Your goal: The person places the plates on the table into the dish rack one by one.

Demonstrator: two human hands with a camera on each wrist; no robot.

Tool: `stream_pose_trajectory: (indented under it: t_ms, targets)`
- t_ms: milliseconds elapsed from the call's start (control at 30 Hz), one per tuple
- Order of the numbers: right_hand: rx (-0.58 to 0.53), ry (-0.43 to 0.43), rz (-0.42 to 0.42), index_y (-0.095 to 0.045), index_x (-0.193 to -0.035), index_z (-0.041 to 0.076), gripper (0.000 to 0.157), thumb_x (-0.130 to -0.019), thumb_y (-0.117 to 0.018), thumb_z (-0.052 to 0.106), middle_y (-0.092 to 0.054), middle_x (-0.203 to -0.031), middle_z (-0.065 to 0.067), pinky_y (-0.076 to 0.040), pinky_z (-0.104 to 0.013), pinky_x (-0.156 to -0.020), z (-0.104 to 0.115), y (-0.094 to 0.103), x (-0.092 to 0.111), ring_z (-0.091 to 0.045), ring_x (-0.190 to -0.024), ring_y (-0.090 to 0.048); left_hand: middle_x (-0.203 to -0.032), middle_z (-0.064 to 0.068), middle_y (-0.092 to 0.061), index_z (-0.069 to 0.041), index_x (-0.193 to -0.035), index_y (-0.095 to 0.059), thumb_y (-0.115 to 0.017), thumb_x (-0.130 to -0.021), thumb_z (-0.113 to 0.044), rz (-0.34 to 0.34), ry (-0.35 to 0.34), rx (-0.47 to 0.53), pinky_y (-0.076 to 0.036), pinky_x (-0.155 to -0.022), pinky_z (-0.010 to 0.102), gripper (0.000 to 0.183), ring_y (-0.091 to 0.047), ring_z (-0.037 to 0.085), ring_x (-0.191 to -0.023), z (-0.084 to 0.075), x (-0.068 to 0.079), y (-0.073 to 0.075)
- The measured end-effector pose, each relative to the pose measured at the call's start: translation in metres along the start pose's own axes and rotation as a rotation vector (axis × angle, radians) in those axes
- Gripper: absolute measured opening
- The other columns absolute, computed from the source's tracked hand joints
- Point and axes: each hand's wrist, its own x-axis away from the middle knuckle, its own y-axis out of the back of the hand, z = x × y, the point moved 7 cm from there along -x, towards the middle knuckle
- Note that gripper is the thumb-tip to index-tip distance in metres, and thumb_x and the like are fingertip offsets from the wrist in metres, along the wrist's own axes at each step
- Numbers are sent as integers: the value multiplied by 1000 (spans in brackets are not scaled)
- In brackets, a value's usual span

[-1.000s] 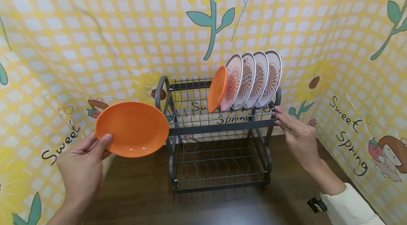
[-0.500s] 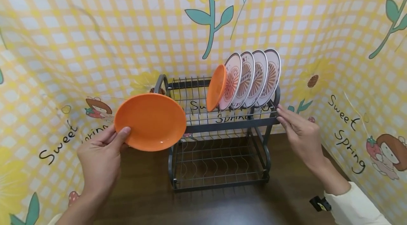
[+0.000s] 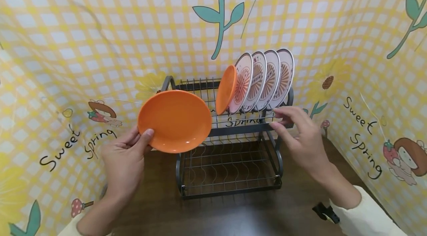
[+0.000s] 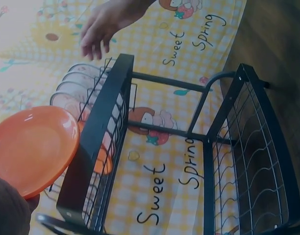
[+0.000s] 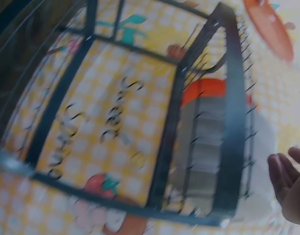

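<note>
My left hand (image 3: 125,158) pinches an orange plate (image 3: 175,121) by its lower left edge, thumb on the face and fingers behind. The plate overlaps the left part of the dish rack's (image 3: 243,129) upper tier in the head view. My right hand (image 3: 305,139) hovers at the upper tier's front right, thumb and fingers apart, holding nothing. Several white patterned plates (image 3: 283,76) stand on edge at the right of that tier. A second orange plate (image 3: 227,89) leans upright at their left. In the left wrist view, the held plate (image 4: 35,149) is close to the rack's front bar.
The rack's lower tier (image 3: 230,176) has wavy wire slots. It stands on a dark brown wooden surface (image 3: 233,217). Yellow checked cloth (image 3: 133,43) walls the back and both sides. A small black device (image 3: 325,213) is at the right sleeve.
My left hand has carried the orange plate rightward and slightly up, in front of the rack. My right hand has left the rack's right end and moved left, its fingers spreading.
</note>
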Motion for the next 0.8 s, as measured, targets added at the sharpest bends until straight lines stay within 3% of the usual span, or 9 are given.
stream_pose_trajectory:
  t_ms: [300, 533, 633, 800]
  targets:
    - [-176, -207, 273, -61, -139, 13, 46, -96, -74, 17, -68, -124, -3, -57, -19, -93, 20, -37, -18, -14, -113, -67, -116, 14, -75, 3, -126, -70, -72, -92, 1, 113, 18, -107, -63, -80, 30, 34, -77, 14, -97, -2, 8, -27]
    - [-364, -293, 398, -57, -145, 11, 53, -95, -74, 17, -67, -124, -7, -63, -25, -87, 38, -60, -25, -18, -109, -69, -120, 21, -73, 2, -129, -69, -72, -93, 0, 214, 56, -147, -63, -83, 30, 36, -77, 14, -99, 1, 17, -47]
    - [-381, -299, 421, -59, -141, 12, 49, -95, -74, 21, -71, -117, -7, -64, -26, -80, 44, -66, -25, -15, -100, -72, -119, 23, -74, 3, -127, -70, -71, -93, 1, 247, 64, -161, -63, -81, 31, 34, -78, 15, -98, 2, 19, -54]
    - [-235, -216, 351, -69, -128, 9, 33, -98, -71, 23, -76, -104, -4, -62, -24, -68, 51, -60, -28, -9, -81, -71, -120, 23, -74, 3, -130, -68, -68, -96, -2, 292, 89, -185, -63, -83, 30, 34, -78, 13, -97, 3, 18, -60]
